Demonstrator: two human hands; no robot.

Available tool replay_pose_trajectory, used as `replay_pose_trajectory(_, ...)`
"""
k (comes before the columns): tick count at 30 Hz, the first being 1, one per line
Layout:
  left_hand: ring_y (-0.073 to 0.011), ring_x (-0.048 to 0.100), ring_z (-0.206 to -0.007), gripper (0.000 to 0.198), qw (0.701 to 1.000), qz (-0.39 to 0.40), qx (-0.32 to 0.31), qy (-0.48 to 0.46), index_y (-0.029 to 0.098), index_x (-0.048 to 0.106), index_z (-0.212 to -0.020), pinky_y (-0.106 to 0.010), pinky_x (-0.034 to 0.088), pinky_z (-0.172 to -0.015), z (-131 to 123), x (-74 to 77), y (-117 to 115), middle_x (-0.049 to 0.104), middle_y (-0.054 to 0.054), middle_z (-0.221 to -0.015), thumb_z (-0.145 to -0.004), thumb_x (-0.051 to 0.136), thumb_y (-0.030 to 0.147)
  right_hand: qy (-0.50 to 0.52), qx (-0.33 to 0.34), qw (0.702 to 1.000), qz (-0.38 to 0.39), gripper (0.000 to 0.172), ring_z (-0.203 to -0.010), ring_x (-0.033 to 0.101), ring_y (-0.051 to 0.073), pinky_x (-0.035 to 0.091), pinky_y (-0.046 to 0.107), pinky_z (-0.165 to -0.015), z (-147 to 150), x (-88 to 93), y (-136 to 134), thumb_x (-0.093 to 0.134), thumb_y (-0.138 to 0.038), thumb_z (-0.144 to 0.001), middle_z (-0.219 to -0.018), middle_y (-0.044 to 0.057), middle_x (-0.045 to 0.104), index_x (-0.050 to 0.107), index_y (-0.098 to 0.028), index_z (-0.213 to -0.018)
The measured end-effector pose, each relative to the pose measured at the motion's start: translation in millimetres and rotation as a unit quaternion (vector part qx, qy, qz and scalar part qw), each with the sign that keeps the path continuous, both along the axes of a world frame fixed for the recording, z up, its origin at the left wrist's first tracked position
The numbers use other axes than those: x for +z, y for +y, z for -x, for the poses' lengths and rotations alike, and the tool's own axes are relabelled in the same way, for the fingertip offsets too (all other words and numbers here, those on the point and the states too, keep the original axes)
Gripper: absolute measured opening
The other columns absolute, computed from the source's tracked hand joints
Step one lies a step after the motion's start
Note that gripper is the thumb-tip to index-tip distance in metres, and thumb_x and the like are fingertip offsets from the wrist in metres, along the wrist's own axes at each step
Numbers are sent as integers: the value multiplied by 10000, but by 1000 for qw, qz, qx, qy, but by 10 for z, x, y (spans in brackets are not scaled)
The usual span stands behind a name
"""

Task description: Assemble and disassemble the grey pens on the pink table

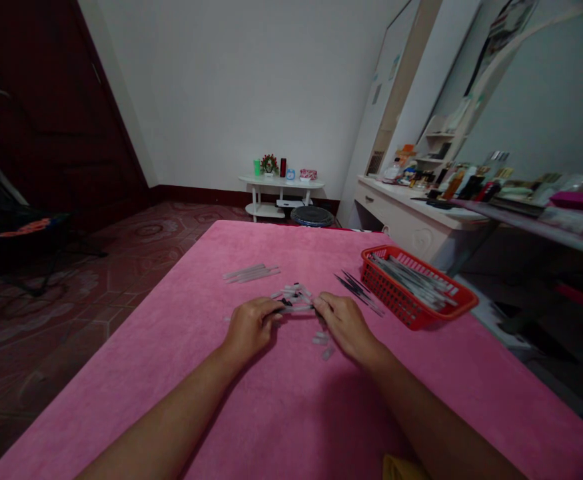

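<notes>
My left hand (252,325) and my right hand (344,325) rest on a pink cloth-covered table (291,400). Between them they pinch one thin clear pen barrel (298,309), the left at its dark end, the right at the other end. A small heap of pen parts (294,293) lies just beyond my fingers. Several short clear caps (324,341) lie scattered under my right hand. A few clear barrels (251,273) lie further away to the left. Thin dark refills (354,287) lie beside a red basket (464,303).
The red basket at the right holds several assembled pens (414,279). A white dressing table (411,213) with bottles and a mirror stands to the right. A small white side table (281,190) is at the far wall. A dark chair (16,233) stands left.
</notes>
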State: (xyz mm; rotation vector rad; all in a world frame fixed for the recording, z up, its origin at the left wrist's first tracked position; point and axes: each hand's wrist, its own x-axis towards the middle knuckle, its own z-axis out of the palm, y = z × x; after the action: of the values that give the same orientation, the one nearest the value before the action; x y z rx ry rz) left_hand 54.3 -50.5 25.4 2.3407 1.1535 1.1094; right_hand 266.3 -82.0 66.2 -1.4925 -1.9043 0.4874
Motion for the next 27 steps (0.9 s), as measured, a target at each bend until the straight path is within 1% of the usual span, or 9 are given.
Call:
replay_pose_trajectory(3,-168,659,-757,206,1000,12,4,-12,201,721,-937,-247,482,-688,8,-8,22,725,-44,-833,-802,574,149,32,26,999,-8,167,-574,521,128,347,215,-540,-25,31,30,498,-333,-867,-621,-22,547,563,-187,-818)
replay_pose_trajectory(5,-168,657,-746,199,1000,14,6,-15,203,723,-931,-247,482,-684,9,-11,28,724,-44,-824,-804,576,159,41,37,998,-12,132,-579,518,126,348,214,-543,-31,37,34,508,-295,-853,-624,-22,547,565,-184,-809)
replay_pose_trajectory(9,-177,663,-780,194,1000,14,-2,-10,208,724,-935,-252,488,-709,3,-5,17,729,-54,-859,-814,573,191,9,23,1000,4,356,-531,491,118,342,222,-545,-38,31,12,397,-347,-917,-551,-16,520,526,-185,-628)
replay_pose_trajectory(10,-179,665,-787,195,1000,14,-2,-9,207,724,-938,-254,489,-711,1,-4,14,730,-57,-864,-817,570,196,1,18,1000,7,364,-529,491,118,341,222,-544,-40,31,9,396,-360,-919,-550,-15,525,536,-185,-631)
replay_pose_trajectory(13,-186,667,-795,202,1000,14,6,-3,201,721,-950,-262,491,-712,0,-7,12,731,-62,-870,-823,564,207,-8,13,1000,-6,189,-576,521,127,341,216,-546,-43,30,11,506,-335,-860,-616,-16,572,603,-189,-789)
replay_pose_trajectory(15,-188,667,-804,208,1000,11,7,2,208,720,-959,-267,491,-716,2,-16,16,731,-60,-884,-821,565,209,-13,16,1000,-8,145,-586,531,129,339,214,-544,-42,22,15,527,-311,-842,-629,-18,582,609,-193,-822)
replay_pose_trajectory(19,-186,667,-818,217,1000,11,1,5,225,719,-971,-268,493,-726,3,-32,26,730,-54,-904,-815,569,205,-29,10,999,22,372,-525,514,124,325,222,-529,-40,18,5,406,-393,-912,-542,-15,538,567,-188,-647)
replay_pose_trajectory(24,-187,667,-801,213,1000,22,2,-2,208,718,-968,-268,491,-709,0,-10,11,730,-57,-884,-819,566,198,-32,12,999,-11,183,-585,532,127,323,219,-545,-37,33,1,527,-345,-846,-633,-17,584,610,-193,-787)
replay_pose_trajectory(27,-185,668,-795,206,1000,22,-5,-1,205,720,-963,-269,492,-714,0,9,1,731,-57,-883,-817,575,202,-51,10,999,14,372,-534,507,122,308,226,-533,-32,28,2,417,-391,-909,-544,-17,531,574,-185,-641)
